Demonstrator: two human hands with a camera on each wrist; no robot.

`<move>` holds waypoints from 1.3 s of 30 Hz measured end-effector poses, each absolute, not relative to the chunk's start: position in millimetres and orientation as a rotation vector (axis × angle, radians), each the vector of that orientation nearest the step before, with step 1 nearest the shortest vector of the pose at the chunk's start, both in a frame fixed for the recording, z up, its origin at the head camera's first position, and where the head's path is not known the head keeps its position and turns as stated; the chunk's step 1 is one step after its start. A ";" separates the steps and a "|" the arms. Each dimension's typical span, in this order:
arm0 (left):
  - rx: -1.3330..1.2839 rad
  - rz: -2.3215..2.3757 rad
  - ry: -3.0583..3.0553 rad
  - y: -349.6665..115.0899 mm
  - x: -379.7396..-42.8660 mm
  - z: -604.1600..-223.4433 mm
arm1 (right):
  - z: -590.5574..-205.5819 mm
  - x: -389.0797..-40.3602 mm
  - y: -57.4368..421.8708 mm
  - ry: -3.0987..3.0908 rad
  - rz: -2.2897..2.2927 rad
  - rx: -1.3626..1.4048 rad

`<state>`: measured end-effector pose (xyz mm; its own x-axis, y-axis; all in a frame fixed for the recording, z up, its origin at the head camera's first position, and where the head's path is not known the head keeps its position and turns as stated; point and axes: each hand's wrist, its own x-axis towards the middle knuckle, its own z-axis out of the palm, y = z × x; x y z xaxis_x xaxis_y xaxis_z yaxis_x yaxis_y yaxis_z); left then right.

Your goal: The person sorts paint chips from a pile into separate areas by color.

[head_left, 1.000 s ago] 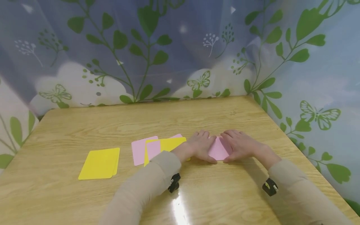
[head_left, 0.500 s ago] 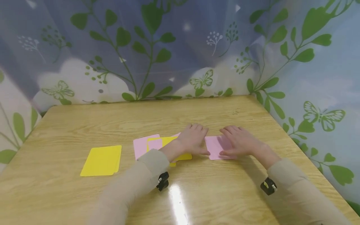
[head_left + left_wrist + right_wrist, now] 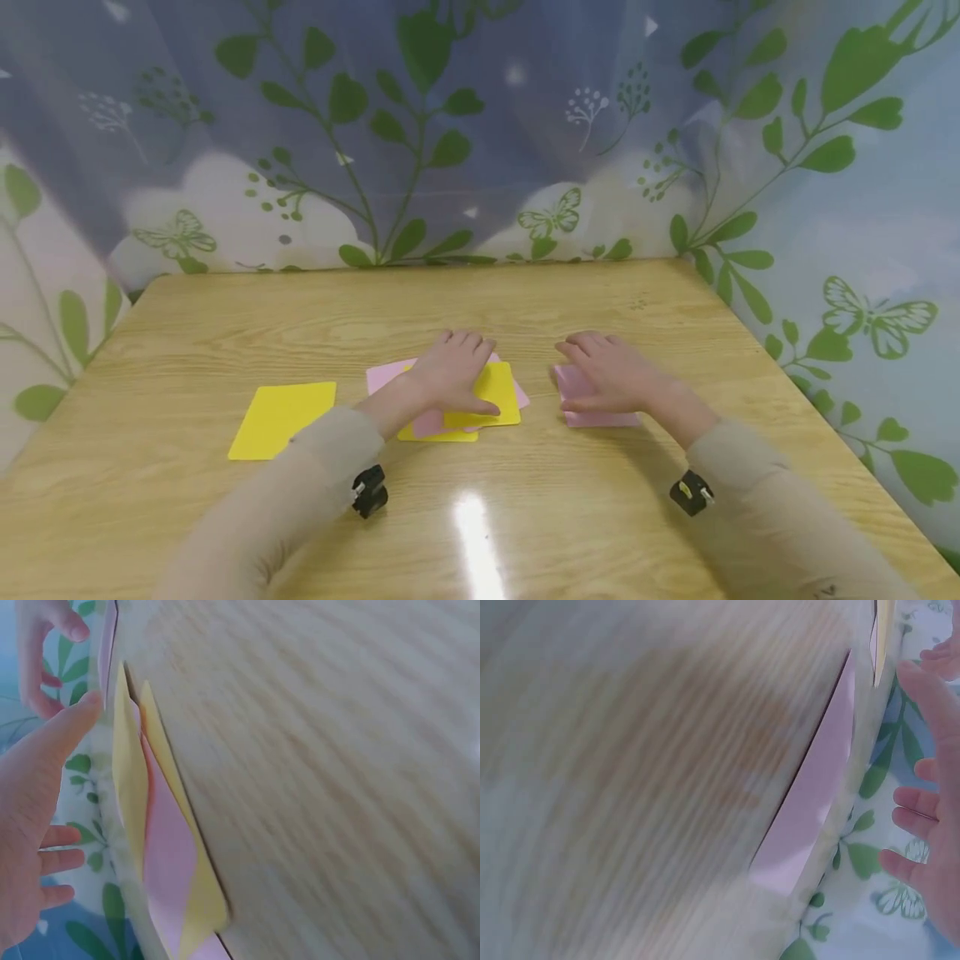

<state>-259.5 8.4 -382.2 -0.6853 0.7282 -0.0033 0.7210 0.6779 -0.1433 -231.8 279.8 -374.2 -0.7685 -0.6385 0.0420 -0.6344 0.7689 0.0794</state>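
Over a spread, overlapping pile of square cards hovers my left hand (image 3: 450, 371), fingers and thumb spread. A yellow card (image 3: 504, 392) lies on top there, and a pink card (image 3: 386, 379) shows at the pile's left. The left wrist view has yellow and pink (image 3: 169, 847) layers fanned beneath the palm, which appears raised off them. My right hand (image 3: 615, 371) is held above a separate pink card (image 3: 602, 419), thumb and fingers apart and loosely bent. In the right wrist view that pink card (image 3: 810, 795) lies flat, with a gap between it and the hand.
Neatly placed yellow cards (image 3: 273, 412) lie farther left on the wooden table (image 3: 555, 308), partly behind my left sleeve (image 3: 322, 462). A leaf-patterned curtain (image 3: 300, 192) stands behind the table and on both sides. A light reflection shines on the table's front.
My left hand has moved left, away from the separate pink card and over the mixed pile. My right hand has stayed by the pink card, with only a small shift.
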 end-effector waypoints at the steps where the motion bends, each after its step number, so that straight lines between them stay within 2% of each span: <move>1: -1.225 0.207 -2.827 5.0 -257.4 -382.0 | -374.8 -232.2 276.6 -2.899 -0.079 1.049; 11: -1.278 0.209 -2.846 -19.7 -245.0 -382.7 | -374.0 -233.2 235.9 -2.940 -0.001 1.109; 22: -1.304 0.197 -2.878 -30.8 -246.9 -389.3 | -380.3 -238.5 202.9 -2.998 -0.025 1.232; 39: -1.251 0.075 -3.016 -32.4 -253.2 -394.6 | -387.4 -244.4 195.0 -3.094 0.008 1.230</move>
<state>-253.2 -32.4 -394.6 -0.6999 0.7019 -0.1320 0.7076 0.7065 0.0052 -244.4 195.0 -387.4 -0.7116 -0.6810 -0.1725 -0.6802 0.7293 -0.0734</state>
